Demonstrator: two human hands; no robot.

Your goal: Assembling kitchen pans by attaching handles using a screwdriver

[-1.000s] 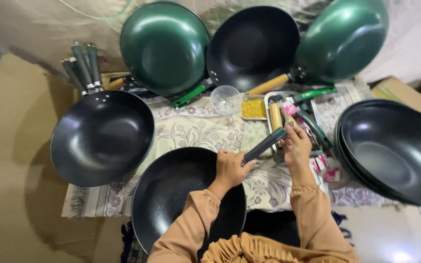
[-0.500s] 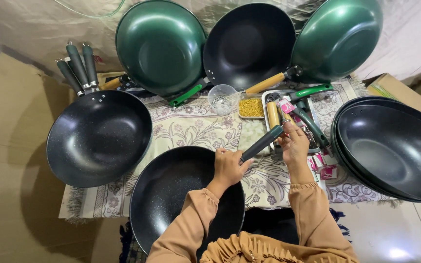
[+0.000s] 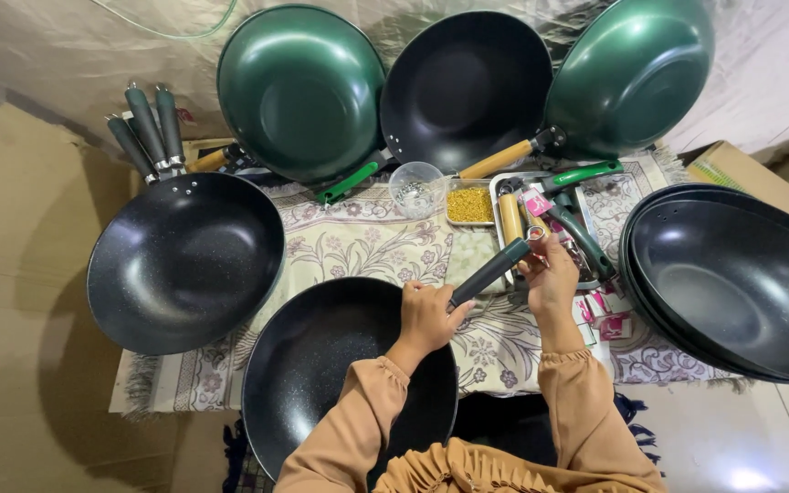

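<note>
A black speckled wok [image 3: 321, 365] lies in front of me on a patterned cloth [image 3: 358, 242]. My left hand [image 3: 429, 315] grips its rim together with the lower end of a dark green pan handle [image 3: 490, 272] that slants up to the right. My right hand [image 3: 552, 274] pinches the metal end of that handle. Whether a small part sits between its fingers cannot be made out.
A metal tray [image 3: 586, 265] holds loose handles. A dish of yellow pieces [image 3: 469, 204] and a clear cup [image 3: 415, 187] stand behind. A black wok [image 3: 184, 260] with spare handles [image 3: 148, 128] lies left, stacked black woks [image 3: 732, 283] right. Green woks [image 3: 301, 87] [image 3: 632, 73] and a black wok [image 3: 466, 87] lean at the back.
Both hands and the handle have barely shifted; the right fingers have closed in on the metal end.
</note>
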